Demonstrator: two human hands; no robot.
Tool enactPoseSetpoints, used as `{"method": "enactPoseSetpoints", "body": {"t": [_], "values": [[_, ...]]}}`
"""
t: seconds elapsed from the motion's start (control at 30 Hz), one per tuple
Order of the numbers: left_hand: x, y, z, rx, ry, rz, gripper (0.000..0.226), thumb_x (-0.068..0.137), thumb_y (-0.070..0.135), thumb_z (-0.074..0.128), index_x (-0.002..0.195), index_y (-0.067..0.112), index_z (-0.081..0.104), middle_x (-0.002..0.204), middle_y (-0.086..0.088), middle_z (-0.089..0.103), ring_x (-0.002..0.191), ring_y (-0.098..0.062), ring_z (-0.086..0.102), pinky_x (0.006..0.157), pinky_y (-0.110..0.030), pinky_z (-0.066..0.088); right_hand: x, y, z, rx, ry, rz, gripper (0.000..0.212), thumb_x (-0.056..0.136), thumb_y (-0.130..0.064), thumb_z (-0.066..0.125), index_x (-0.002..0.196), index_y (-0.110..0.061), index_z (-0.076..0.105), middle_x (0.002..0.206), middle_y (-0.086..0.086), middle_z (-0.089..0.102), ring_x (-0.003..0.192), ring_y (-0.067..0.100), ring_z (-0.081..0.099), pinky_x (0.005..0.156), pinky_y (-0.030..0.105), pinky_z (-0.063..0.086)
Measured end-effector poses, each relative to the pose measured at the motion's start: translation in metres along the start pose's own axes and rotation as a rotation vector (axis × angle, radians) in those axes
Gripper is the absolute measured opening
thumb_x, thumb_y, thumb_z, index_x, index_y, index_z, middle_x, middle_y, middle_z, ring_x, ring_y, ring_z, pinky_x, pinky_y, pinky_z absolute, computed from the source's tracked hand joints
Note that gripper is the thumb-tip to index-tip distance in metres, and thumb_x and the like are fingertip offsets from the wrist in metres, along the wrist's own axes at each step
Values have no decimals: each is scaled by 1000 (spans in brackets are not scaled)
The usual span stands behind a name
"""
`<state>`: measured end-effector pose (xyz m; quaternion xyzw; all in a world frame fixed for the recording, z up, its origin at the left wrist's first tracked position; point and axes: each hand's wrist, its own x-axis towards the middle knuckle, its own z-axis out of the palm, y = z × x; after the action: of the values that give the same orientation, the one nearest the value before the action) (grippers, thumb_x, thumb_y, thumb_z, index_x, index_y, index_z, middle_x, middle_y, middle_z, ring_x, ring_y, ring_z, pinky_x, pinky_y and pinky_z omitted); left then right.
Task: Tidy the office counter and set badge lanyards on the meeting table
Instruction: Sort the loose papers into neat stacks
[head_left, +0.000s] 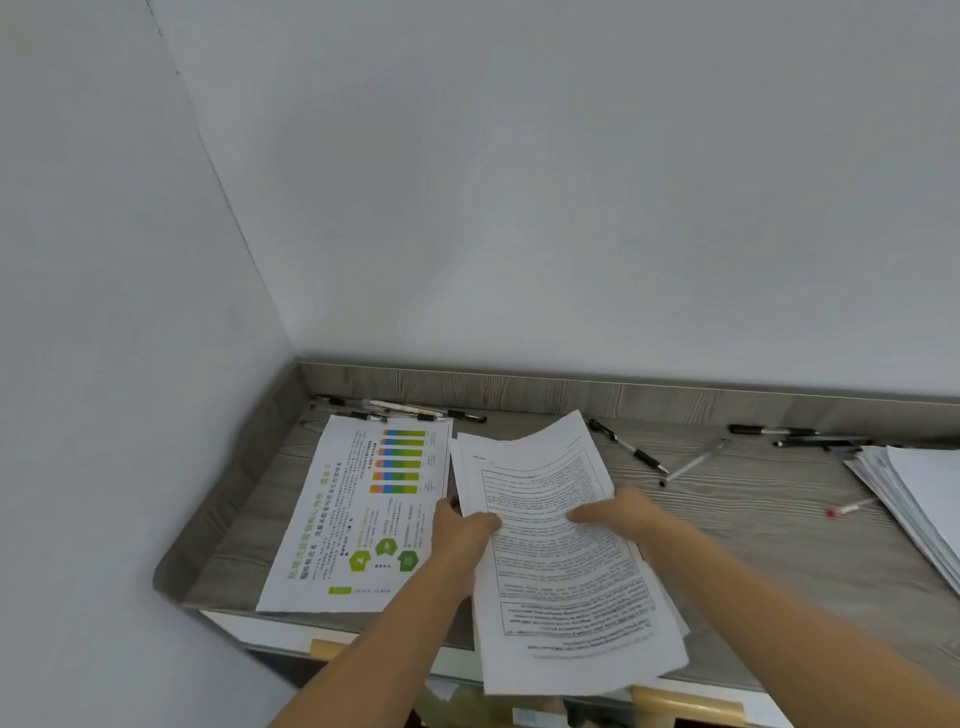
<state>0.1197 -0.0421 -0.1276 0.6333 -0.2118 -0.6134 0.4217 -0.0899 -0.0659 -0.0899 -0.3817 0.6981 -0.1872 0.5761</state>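
**Currently: sheaf held in both hands, lanyards not in view**

Obs. 1: Sheaf of printed pages (561, 561) is held just above the counter (753, 519). Its near end overhangs the front edge and its far right corner curls up. Long axis runs near-to-far, approx. square to the counter front.

Obs. 2: Left hand (462, 530) pinches the sheaf's left edge w/ thumb on top; fingers beneath are hidden. Right hand (623, 512) pinches the right edge likewise, thumb lying across the print. Both grip at approx. mid-length.

Obs. 3: Coloured sheet (358, 514) lies flat just left of the sheaf, also near-to-far. Whether it touches the left hand, cannot tell. Second paper stack (914, 499) sits at the right, well apart. Pens (405, 410) lie scattered along the far edge, w/ more toward the right, incl. a red-tipped one (844, 508).

Assessment: step in hand is prob. gathering loose papers into one pile. The coloured sheet is directly left of the sheaf, so the left hand is nearer and would lead. Axes roughly match, so a sideways shift should do, w/ little turning. The right stack would mean a longer carry over the pens. Risk: floppy pages may fan out or slip.

Lanyards and meeting table: not in view.
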Motion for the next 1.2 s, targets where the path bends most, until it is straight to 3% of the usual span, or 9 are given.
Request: {"method": "enactPoseSetpoints", "body": {"t": [0.1, 0.17, 0.27, 0.4, 0.67, 0.83, 0.9, 1.03, 1.2], "values": [[-9, 8, -5, -27, -92, -82, 54, 78, -7, 69, 128, -2, 50, 108, -21, 67, 92, -37, 67, 63, -43, 59, -18, -2, -2, -31, -54, -92, 33, 82, -6, 76, 112, 2, 66, 81, 4, 74, 64, 16, 73, 51, 26, 56], [-18, 25, -8, -79, -140, 12, 47, 76, -9, 70, 121, -2, 59, 106, -21, 70, 93, -39, 68, 71, -48, 59, -32, -10, -8, 54, -2, -247, 26, 83, -9, 76, 105, 1, 68, 76, 1, 74, 61, 13, 72, 50, 23, 55], [-35, 69, -10, -119, -275, 314, 54, 68, -6, 77, 119, 4, 63, 114, -15, 70, 102, -31, 68, 86, -46, 56, -54, -36, -26, 203, 24, -504, 23, 82, -13, 75, 103, -4, 72, 92, 7, 77, 80, 20, 75, 69, 35, 61], [-55, 104, -12, 41, -362, 590, 46, 77, -7, 73, 119, 9, 62, 113, -6, 71, 102, -20, 69, 85, -34, 57, -71, -58, -41, 190, -56, -713, 31, 81, -15, 76, 111, -16, 72, 111, 0, 74, 104, 19, 70, 92, 39, 52], [-43, 68, -13, 227, -297, 508, 35, 82, 2, 73, 98, 32, 67, 102, 12, 72, 102, -11, 67, 82, -25, 55, -48, -29, -32, 80, -34, -708, 39, 81, -13, 78, 114, -31, 67, 112, -11, 72, 105, 8, 67, 100, 43, 50], [-36, 58, -14, 364, -350, 462, 23, 90, 16, 66, 109, 30, 64, 106, 17, 70, 104, -6, 65, 83, -21, 54, -29, -13, -23, 101, 59, -711, 28, 87, -19, 71, 111, -33, 67, 109, -12, 73, 106, 10, 67, 96, 39, 52], [-19, 57, -35, 567, -212, 449, 28, 88, 31, 68, 114, 21, 62, 114, 8, 66, 109, -13, 62, 92, -29, 52, -23, -11, -25, 207, 150, -653, 21, 87, -14, 71, 102, -29, 69, 103, -8, 74, 100, 15, 70, 93, 43, 55], [12, 64, -121, 980, 459, 302, 63, 81, 47, 72, 130, 14, 50, 134, -13, 47, 122, -30, 47, 100, -47, 43, -12, -13, -27, 138, 158, -484, 16, 87, -12, 72, 103, -13, 68, 98, 4, 74, 88, 22, 71, 76, 39, 59], [15, 54, -164, 1205, 520, 18, 99, 67, 57, 79, 140, 11, 30, 147, -18, 30, 138, -37, 27, 103, -56, 36, 11, 25, -5, -24, 36, -204, 24, 86, -9, 73, 108, -6, 66, 94, 4, 72, 82, 19, 71, 63, 28, 57]]}}
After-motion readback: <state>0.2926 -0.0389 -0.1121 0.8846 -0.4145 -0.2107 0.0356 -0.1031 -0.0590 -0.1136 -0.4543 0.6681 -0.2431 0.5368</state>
